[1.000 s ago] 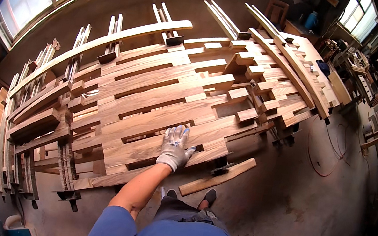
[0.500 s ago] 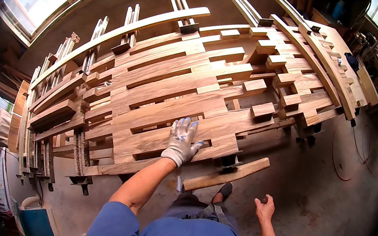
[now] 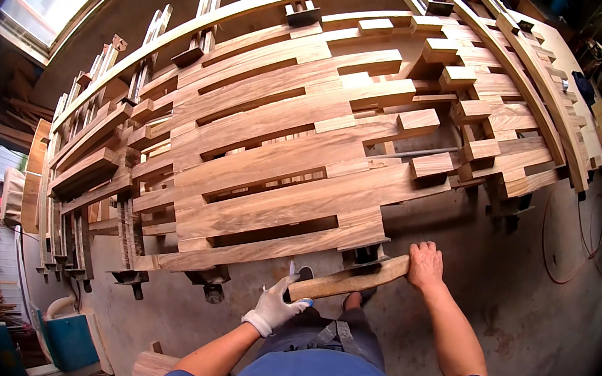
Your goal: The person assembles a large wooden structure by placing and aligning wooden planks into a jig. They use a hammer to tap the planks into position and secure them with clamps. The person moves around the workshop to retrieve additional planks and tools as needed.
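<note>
My left hand (image 3: 277, 307), in a pale glove with blue fingertips, is closed on the left end of a short, slightly curved wooden bar (image 3: 349, 279). My bare right hand (image 3: 426, 264) is closed round its other end. The bar slants up to the right, just in front of the near edge of a large slatted wooden panel (image 3: 262, 186). Light brown strips make up this panel, with long slots between them and staggered block ends at the right. A thin pale piece (image 3: 292, 268) sticks up by my left fingers; its kind is unclear.
Metal bar clamps (image 3: 208, 279) carry the panel, with dark jaws along its near edge. A long pale batten (image 3: 209, 19) crosses its far left side, and two more battens (image 3: 513, 72) lie over the right. A thin hose (image 3: 558, 281) loops on the concrete floor at right.
My left hand has left the panel's surface and come down onto the bar's left end. My right hand has risen and taken hold of the right end. The view has shifted slightly.
</note>
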A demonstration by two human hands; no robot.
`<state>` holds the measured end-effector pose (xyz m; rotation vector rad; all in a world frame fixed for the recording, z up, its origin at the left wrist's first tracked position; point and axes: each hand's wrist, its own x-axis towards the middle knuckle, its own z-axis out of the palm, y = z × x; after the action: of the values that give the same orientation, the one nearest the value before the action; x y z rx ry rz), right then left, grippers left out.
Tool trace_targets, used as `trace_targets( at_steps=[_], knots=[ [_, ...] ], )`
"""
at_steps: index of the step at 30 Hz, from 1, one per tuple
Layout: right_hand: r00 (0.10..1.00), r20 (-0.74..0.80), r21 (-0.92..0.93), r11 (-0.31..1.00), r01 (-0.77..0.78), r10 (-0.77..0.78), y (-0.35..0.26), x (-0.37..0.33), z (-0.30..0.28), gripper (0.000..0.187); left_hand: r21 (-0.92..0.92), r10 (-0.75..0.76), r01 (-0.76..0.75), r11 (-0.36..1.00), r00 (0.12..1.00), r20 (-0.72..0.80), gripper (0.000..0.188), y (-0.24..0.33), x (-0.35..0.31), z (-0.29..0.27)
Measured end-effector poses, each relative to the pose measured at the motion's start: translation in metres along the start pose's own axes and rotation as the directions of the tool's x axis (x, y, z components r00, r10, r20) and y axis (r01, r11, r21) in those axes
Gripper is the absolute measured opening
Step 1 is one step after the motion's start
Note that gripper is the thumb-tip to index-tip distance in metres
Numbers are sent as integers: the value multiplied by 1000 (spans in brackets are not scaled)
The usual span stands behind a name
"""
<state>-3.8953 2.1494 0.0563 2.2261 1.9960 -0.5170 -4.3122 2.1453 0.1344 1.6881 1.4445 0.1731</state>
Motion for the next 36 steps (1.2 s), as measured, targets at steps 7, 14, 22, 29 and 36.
trace_targets(
  at_steps=[7,14,22,29,36],
  knots=[
    [988,146,46,998,35,-42,7,10,-22,26,-596,-148,301,744,945,292,72,-9,35,15],
    [954,10,357,892,278,-301,35,34,58,36,-334,-15,74,940,984,176,54,51,24,-15],
    [906,268,629,772,93,-327,-3,51,72,39,-203,258,-274,940,961,-103,40,109,17,13],
    [846,345,611,782,126,-406,27,51,196,46,-66,386,-422,904,873,-298,27,192,32,57],
    [831,464,606,794,-46,-306,19,26,177,45,-21,315,-325,946,929,-194,30,227,48,74]
  ],
)
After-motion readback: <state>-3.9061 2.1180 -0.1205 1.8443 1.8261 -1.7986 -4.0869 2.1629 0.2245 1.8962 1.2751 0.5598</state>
